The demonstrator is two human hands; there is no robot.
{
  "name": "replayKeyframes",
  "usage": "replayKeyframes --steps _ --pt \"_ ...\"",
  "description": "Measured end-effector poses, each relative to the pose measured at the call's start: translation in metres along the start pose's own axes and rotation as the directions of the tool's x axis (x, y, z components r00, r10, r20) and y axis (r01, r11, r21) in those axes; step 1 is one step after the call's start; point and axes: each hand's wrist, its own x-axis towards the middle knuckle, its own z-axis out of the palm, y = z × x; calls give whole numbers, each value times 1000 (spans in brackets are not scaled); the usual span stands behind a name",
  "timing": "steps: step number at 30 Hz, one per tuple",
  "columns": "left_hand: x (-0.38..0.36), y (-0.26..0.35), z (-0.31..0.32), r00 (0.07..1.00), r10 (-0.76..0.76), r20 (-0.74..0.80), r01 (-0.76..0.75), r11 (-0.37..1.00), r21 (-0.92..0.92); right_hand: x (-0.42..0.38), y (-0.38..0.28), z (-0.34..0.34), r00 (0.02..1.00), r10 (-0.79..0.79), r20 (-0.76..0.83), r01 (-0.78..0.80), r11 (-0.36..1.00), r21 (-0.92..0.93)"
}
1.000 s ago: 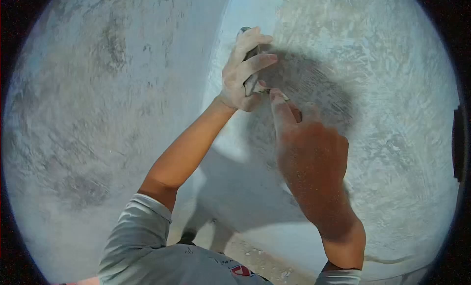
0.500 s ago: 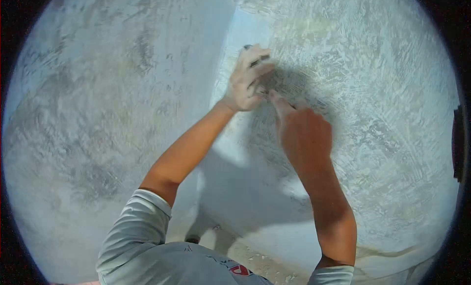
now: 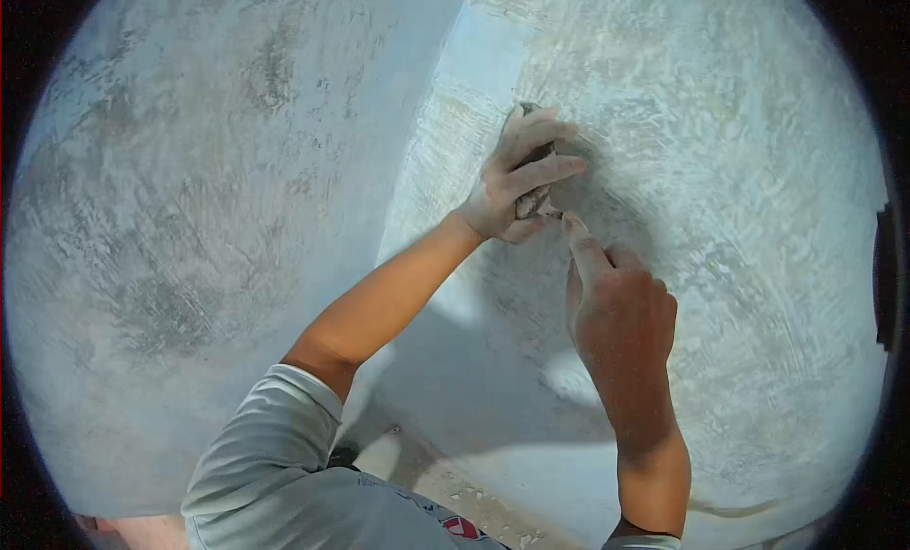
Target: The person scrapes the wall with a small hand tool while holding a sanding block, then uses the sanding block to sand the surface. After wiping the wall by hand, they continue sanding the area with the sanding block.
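My left hand (image 3: 517, 176) is up against the wall, its fingers spread and curled over a dark, putty-smeared tool (image 3: 533, 204). Parts of the tool show between the fingers and above them; its full shape is hidden. Just below and to the right is my right hand (image 3: 621, 308), back toward me. Its index finger stretches toward the tool's lower end, with the fingertip at or very near it. The other fingers are curled in, and whatever they hold is hidden under the hand.
The wall (image 3: 739, 199) ahead carries streaky, patchy plaster. A vertical inner corner joins it to another rough plastered wall (image 3: 190, 190) on the left. Pale debris lies on the floor (image 3: 464, 493) below. A dark upright object (image 3: 886, 275) stands at the far right.
Both hands have moved right and slightly down together. The tool in my left hand shows more clearly between the fingers now.
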Motion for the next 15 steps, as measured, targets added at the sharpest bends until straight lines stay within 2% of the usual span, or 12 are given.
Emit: replayKeyframes --steps 2,6,9,10,13,14,15 --pt "-2 -16 -11 1000 13 2 -13 997 76 15 -8 3 1000 -3 8 3 999 42" --pt "-8 -47 -35 1000 24 14 -25 995 97 39 -28 25 998 -48 -45 48 999 14" --pt "-12 -70 -55 1000 -8 29 2 980 197 63 -38 39 996 -90 8 89 994 57" --pt "-11 -77 -61 1000 30 4 -30 985 172 67 -43 44 993 -107 -46 110 992 57" --pt "-11 -81 -82 999 4 40 -10 990 140 81 -61 55 1000 -28 -6 28 999 45" --pt "-14 -82 -81 999 0 42 -9 980 200 83 -63 55 999 -44 -6 45 997 62" --pt "-13 -81 -82 1000 2 28 -7 983 182 82 -63 53 998 -65 -4 65 995 79"
